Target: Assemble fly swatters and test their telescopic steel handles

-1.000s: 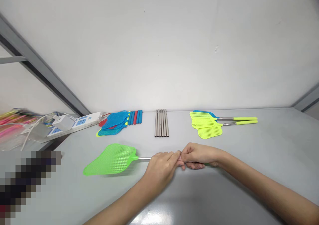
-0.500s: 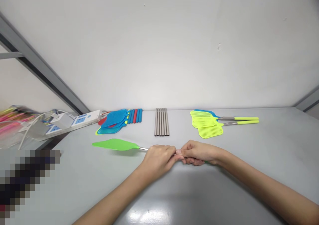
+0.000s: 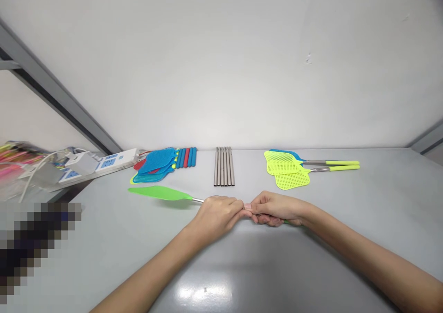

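Observation:
A green fly swatter (image 3: 162,193) is held sideways above the grey table, its flat head pointing left and seen nearly edge-on. My left hand (image 3: 219,216) is closed around its metal rod, close to the head. Farther right, my right hand (image 3: 273,208) is wrapped round the handle end; a bit of green shows below the wrist. The fingertips of both hands meet in the middle and hide most of the rod. Behind them lies a row of several metal tubes (image 3: 224,166).
At the back left are blue and red swatter heads (image 3: 157,163) beside several blue and red handles (image 3: 187,158). Swatters with yellow heads (image 3: 292,180) and handles lie back right. A power strip (image 3: 110,163) with cables is at the left edge, near a wall (image 3: 221,73).
My hands keep their grip on the swatter, nearly in place. The whole view has shifted slightly, with the table items appearing a little higher.

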`<move>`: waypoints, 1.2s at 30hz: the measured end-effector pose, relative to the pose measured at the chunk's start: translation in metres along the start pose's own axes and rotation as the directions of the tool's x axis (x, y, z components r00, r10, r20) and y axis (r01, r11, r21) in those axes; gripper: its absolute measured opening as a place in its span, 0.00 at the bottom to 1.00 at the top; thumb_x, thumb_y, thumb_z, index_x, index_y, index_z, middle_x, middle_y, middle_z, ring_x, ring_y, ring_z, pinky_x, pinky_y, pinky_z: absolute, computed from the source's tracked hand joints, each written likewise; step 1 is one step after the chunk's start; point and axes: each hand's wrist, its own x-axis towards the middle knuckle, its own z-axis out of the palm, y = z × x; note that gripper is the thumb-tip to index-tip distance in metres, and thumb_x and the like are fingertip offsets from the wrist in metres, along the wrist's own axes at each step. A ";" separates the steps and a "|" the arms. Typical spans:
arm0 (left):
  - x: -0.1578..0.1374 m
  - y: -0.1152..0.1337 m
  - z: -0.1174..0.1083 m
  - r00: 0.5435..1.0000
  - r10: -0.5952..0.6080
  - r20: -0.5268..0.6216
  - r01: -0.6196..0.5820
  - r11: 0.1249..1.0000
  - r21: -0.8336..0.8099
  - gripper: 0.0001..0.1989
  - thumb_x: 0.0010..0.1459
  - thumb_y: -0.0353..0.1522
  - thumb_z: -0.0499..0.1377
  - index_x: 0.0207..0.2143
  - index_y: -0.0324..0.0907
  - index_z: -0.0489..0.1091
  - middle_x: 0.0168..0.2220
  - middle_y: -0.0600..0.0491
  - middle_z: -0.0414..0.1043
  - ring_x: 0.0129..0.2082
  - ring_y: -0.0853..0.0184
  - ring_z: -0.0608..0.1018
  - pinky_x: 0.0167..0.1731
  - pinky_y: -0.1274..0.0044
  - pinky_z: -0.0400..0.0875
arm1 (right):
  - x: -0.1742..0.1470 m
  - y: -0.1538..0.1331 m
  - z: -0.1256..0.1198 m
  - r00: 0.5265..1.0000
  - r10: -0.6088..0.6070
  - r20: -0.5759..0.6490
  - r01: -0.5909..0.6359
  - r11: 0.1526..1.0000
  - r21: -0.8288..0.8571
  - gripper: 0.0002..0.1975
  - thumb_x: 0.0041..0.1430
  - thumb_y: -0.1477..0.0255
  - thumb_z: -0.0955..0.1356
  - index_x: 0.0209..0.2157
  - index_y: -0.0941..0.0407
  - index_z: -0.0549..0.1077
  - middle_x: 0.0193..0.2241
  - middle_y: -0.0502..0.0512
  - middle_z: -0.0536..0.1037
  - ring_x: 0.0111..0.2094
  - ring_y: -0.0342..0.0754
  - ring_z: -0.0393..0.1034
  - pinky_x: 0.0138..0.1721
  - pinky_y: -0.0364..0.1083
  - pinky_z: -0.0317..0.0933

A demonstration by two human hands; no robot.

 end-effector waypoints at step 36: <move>-0.007 -0.018 -0.009 1.000 0.004 0.006 -0.004 0.999 0.042 0.19 0.61 0.39 0.43 0.22 0.40 0.61 0.19 0.59 0.65 0.20 0.74 0.67 0.20 0.79 0.51 | -0.002 0.000 0.000 1.000 -0.024 0.006 0.024 1.000 0.019 0.20 0.52 0.57 0.63 0.21 0.61 0.65 0.13 0.42 0.55 0.13 0.33 0.42 0.13 0.38 0.37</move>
